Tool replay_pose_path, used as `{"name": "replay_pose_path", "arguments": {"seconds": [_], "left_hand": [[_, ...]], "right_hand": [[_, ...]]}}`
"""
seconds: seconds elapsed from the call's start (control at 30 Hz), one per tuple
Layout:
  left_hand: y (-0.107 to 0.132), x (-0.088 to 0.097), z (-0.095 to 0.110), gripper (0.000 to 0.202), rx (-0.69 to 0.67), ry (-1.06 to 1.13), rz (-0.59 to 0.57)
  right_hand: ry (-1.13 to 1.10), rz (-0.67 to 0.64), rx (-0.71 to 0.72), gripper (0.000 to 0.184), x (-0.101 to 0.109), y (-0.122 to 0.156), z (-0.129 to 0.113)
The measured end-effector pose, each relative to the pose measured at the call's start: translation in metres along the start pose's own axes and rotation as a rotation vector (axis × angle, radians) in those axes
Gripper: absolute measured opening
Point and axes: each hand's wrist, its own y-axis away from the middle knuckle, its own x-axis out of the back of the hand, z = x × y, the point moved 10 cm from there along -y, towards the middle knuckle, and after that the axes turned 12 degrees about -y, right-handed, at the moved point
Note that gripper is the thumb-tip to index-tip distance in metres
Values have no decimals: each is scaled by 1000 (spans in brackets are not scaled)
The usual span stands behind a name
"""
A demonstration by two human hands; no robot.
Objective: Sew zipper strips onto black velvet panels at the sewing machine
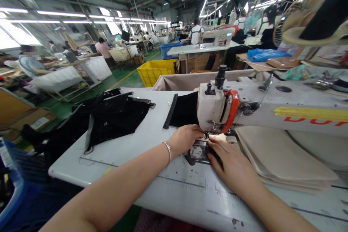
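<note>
1. Head view: the black, flat fabric panel with a dark edging strip (pixel 185 109) lies on the pale grey tabletop (pixel 152 130), just beyond the left hand (pixel 183 140) and partly hidden behind the white sewing machine with an orange guard (pixel 268 96).
2. Its strip's long axis runs away from the person, leaning slightly right.
3. The left hand is nearer the panel; the right hand (pixel 227 156) is farther right.
4. Both hands' fingers bend down beside the needle area; whether they pinch cloth, I cannot tell.

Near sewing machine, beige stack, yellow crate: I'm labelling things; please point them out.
Near sewing machine (pixel 268 113), head view: arm's side.
Beige stack (pixel 282 154), head view: top sheet.
Yellow crate (pixel 153 75), head view: wall.
</note>
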Motion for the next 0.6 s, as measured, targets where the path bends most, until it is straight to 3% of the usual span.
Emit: {"name": "replay_pose_path", "arguments": {"seconds": [0.17,0.3,0.4,0.53,0.6], "left_hand": [[-2,-5,-12,27,30,14,-16],[5,5,-52,34,186,-23,38],[10,14,-68,24,193,-61,52],[7,13,-66,19,120,-139,9],[2,10,-67,21,118,-160,0]], "right_hand": [[-2,30,9,40,2,1,1],[-27,95,19,42,7,4,2],[-43,122,75,38,13,6,-10],[-21,158,136,32,40,20,-28],[14,168,127,29,61,34,-23]]}}
